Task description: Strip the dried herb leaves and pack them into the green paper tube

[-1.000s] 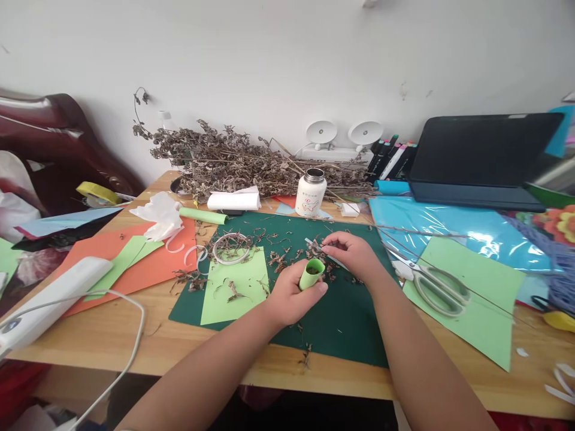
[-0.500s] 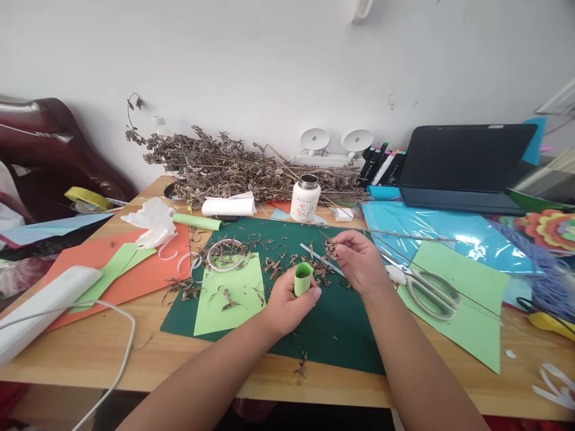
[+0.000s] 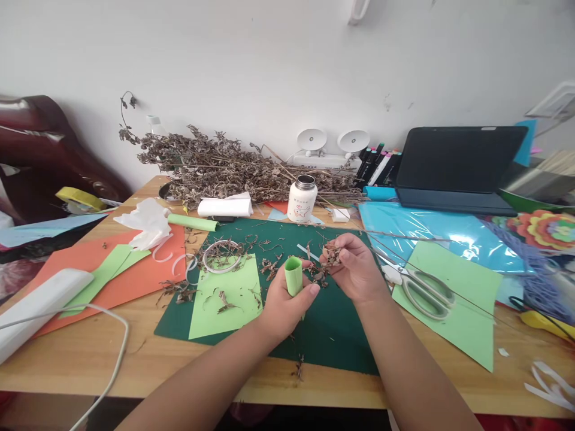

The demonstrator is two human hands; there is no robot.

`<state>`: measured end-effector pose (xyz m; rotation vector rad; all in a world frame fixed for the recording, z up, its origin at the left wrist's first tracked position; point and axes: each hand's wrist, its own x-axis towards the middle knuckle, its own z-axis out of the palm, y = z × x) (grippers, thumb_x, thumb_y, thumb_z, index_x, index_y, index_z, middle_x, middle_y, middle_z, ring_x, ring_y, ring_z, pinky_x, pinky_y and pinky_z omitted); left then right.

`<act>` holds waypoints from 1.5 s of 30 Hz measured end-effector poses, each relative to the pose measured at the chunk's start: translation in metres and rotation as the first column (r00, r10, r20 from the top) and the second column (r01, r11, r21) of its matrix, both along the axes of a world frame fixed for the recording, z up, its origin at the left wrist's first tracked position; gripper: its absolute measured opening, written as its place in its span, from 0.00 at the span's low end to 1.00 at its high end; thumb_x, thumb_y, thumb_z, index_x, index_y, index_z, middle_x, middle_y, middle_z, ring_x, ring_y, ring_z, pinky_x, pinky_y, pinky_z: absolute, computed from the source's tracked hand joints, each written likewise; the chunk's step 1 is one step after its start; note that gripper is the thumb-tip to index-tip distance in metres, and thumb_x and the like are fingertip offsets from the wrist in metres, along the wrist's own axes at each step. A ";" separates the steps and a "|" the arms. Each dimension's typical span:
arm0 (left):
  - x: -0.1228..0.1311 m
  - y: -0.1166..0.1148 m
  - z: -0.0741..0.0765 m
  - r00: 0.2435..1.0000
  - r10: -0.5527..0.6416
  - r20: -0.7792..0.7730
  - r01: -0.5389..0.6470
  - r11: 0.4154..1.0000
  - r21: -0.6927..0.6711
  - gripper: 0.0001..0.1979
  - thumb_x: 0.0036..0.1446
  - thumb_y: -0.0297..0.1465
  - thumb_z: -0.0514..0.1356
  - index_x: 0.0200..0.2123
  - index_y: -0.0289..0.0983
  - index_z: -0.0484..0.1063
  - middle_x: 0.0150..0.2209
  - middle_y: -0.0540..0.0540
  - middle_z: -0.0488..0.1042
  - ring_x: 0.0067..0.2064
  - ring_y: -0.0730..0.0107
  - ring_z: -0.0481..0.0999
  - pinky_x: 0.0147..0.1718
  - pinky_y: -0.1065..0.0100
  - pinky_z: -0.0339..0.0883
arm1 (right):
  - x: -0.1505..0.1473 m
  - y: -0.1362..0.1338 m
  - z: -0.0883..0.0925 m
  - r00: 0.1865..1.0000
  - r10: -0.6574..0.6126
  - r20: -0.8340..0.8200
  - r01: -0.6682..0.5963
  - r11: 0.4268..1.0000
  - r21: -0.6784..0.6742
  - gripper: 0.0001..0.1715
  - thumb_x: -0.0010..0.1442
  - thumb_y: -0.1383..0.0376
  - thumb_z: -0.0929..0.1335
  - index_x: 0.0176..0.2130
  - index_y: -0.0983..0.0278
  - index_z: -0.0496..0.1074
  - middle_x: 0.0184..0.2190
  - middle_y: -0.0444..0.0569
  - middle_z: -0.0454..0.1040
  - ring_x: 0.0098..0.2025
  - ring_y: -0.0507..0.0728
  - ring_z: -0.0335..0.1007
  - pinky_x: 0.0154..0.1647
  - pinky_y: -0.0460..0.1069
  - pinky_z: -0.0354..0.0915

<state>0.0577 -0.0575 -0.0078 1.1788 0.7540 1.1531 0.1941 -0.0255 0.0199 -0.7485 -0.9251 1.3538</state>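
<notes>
Okay, the left hand point(image 3: 282, 302) has its fingers curled closed around a rolled green paper tube point(image 3: 294, 281), open end up; just right of it, the right hand point(image 3: 362, 272) pinches crumpled dried leaves point(image 3: 332, 254) between thumb and fingers. Beneath both, a dark green mat point(image 3: 332, 335); beyond them, an uncapped white bottle point(image 3: 302, 202); scissors point(image 3: 407, 277) right of the right hand.

1 head-worn camera looks forward and down at a desk point(image 3: 153, 362) close by.
</notes>
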 end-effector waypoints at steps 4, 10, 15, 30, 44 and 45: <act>0.000 0.002 -0.001 0.998 0.041 -0.057 -0.042 0.999 -0.026 0.14 0.45 0.36 0.58 0.34 0.35 0.63 0.19 0.54 0.58 0.20 0.79 0.59 0.20 0.74 0.55 | -0.006 -0.002 0.000 0.999 -0.006 0.050 0.007 1.000 -0.015 0.17 0.31 0.60 0.74 0.22 0.61 0.65 0.20 0.39 0.66 0.19 0.47 0.61 0.19 0.44 0.59; -0.002 0.002 0.000 0.974 0.080 -0.214 -0.083 0.997 -0.003 0.09 0.47 0.35 0.55 0.22 0.35 0.63 0.16 0.53 0.60 0.18 0.80 0.59 0.18 0.75 0.54 | -0.011 -0.004 0.000 0.998 0.002 0.070 -0.001 1.000 -0.012 0.15 0.32 0.62 0.73 0.21 0.63 0.66 0.19 0.39 0.65 0.19 0.46 0.59 0.18 0.42 0.56; -0.001 0.003 -0.003 0.977 0.020 -0.213 -0.026 0.999 -0.027 0.08 0.47 0.34 0.54 0.22 0.35 0.62 0.15 0.54 0.59 0.18 0.80 0.59 0.18 0.76 0.54 | -0.006 -0.001 0.001 0.997 -0.070 0.042 0.072 0.996 -0.050 0.14 0.33 0.63 0.73 0.21 0.62 0.66 0.18 0.39 0.66 0.18 0.45 0.58 0.17 0.41 0.56; -0.002 -0.009 0.006 0.871 0.047 -0.489 0.164 0.911 0.379 0.04 0.41 0.23 0.53 0.19 0.36 0.60 0.19 0.51 0.62 0.23 0.75 0.60 0.24 0.73 0.55 | -0.020 -0.040 0.027 0.943 -0.207 0.261 0.030 0.833 0.552 0.04 0.46 0.63 0.68 0.28 0.57 0.68 0.20 0.42 0.67 0.24 0.52 0.62 0.25 0.49 0.60; -0.002 -0.004 0.005 0.881 0.070 -0.467 0.145 0.902 0.407 0.07 0.45 0.29 0.52 0.18 0.35 0.56 0.19 0.51 0.58 0.23 0.76 0.56 0.23 0.74 0.53 | -0.008 -0.039 0.033 0.638 -0.439 0.633 -0.279 0.634 0.721 0.08 0.48 0.70 0.66 0.31 0.58 0.66 0.25 0.44 0.67 0.28 0.52 0.62 0.29 0.50 0.60; -0.002 -0.004 0.005 0.882 0.078 -0.464 0.139 0.900 0.414 0.07 0.45 0.29 0.52 0.18 0.35 0.56 0.19 0.52 0.58 0.23 0.77 0.56 0.23 0.75 0.53 | -0.007 -0.039 0.034 0.616 -0.449 0.647 -0.288 0.636 0.716 0.06 0.49 0.69 0.66 0.30 0.58 0.66 0.26 0.45 0.66 0.30 0.53 0.62 0.29 0.50 0.60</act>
